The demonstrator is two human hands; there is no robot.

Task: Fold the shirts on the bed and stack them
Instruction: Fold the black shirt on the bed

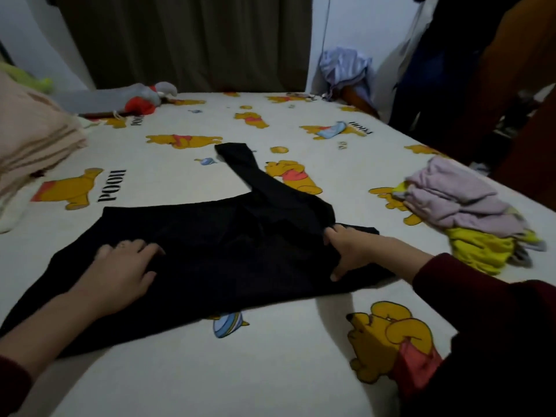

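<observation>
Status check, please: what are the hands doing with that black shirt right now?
Left hand flat on black shirt. Right hand gripping its right edge. One sleeve still spread out. Clothes pile lies clear.

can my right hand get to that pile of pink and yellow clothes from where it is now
Probably yes. The pile lies just right of the right hand with bare sheet between, but its fingers must first release the black shirt.

Black shirt (195, 251) spread flat mid-bed — sleeve angled away, pink-and-yellow shirts (469, 215) heaped right
</observation>
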